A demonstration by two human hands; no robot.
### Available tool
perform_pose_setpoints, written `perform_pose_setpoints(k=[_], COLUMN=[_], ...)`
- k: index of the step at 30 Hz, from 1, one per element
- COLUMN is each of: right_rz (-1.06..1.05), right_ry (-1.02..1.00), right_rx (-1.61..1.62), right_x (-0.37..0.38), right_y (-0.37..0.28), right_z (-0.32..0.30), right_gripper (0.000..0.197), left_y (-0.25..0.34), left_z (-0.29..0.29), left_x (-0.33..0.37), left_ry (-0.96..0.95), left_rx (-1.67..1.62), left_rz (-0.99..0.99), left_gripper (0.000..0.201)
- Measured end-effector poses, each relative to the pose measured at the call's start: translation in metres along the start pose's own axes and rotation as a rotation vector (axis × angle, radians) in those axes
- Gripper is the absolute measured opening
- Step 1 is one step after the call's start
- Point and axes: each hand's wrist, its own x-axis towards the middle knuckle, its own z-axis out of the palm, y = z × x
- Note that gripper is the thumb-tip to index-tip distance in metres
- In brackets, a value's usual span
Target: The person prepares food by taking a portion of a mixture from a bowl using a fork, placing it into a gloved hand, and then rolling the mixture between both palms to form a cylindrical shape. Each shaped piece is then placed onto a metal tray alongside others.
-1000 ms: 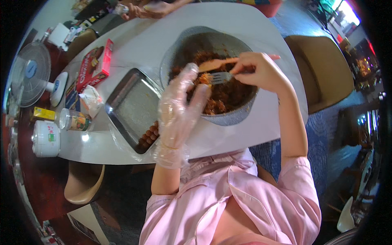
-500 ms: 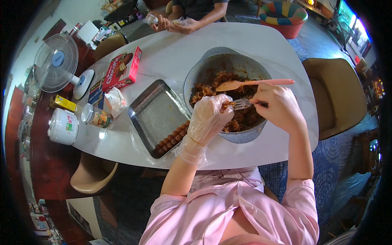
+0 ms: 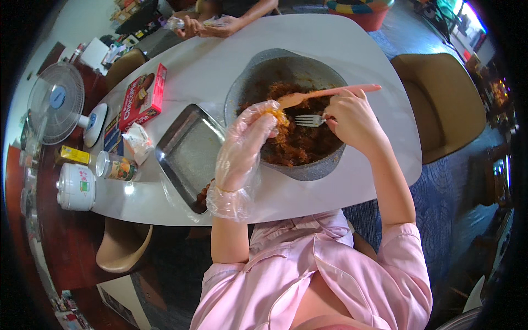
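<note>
A grey speckled pot (image 3: pixel 240 88) holds a brown, sticky shredded mixture (image 3: pixel 297 146). Over it, my left hand (image 3: pixel 240 147), in a clear plastic glove, holds a small orange-brown clump of the mixture (image 3: pixel 281 117) at its fingertips. My bare right hand (image 3: pixel 355 118) grips a metal fork (image 3: pixel 309 120) by its handle, tines pointing left, close beside the clump. A pink spatula (image 3: pixel 322 94) lies across the pot, passing just beyond my right fingers. Left of the pot is a metal tray (image 3: pixel 190 146); brown balls (image 3: pixel 204 193) show in its near corner, partly hidden by my glove.
On the table's left stand a red box (image 3: pixel 144 96), a clear jar (image 3: pixel 116 166), a crumpled white packet (image 3: pixel 137 144) and a white lidded pot (image 3: pixel 76 187). A fan (image 3: pixel 60 102) is beyond. Another person's hands (image 3: pixel 206 26) hold something at the far edge. A chair (image 3: pixel 440 104) stands right.
The fork has come away from my left hand and dropped toward the mixture. My left hand has turned and opened somewhat, showing the clump. The whole view has shifted.
</note>
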Motion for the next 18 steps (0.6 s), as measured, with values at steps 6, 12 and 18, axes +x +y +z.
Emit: perform_pose_setpoints(k=[6,12,18], right_rz=[-0.009,-0.219,-0.31], right_ry=[0.112,0.274,0.37], right_rx=[0.043,0.633,0.488], right_x=[0.014,0.038,0.041], right_y=[-0.007,-0.039,-0.043], right_z=[-0.011,-0.022,-0.012], right_gripper=[0.013,0.028,0.023], left_y=[0.001,0.009,0.008], left_z=[-0.002,0.0,-0.001], left_x=[0.007,-0.001,-0.001], left_ry=[-0.013,-0.045,-0.066], left_rx=[-0.094,-0.159,-0.096], left_rz=[-0.052,-0.039,-0.06], left_gripper=[0.03,0.038,0.04])
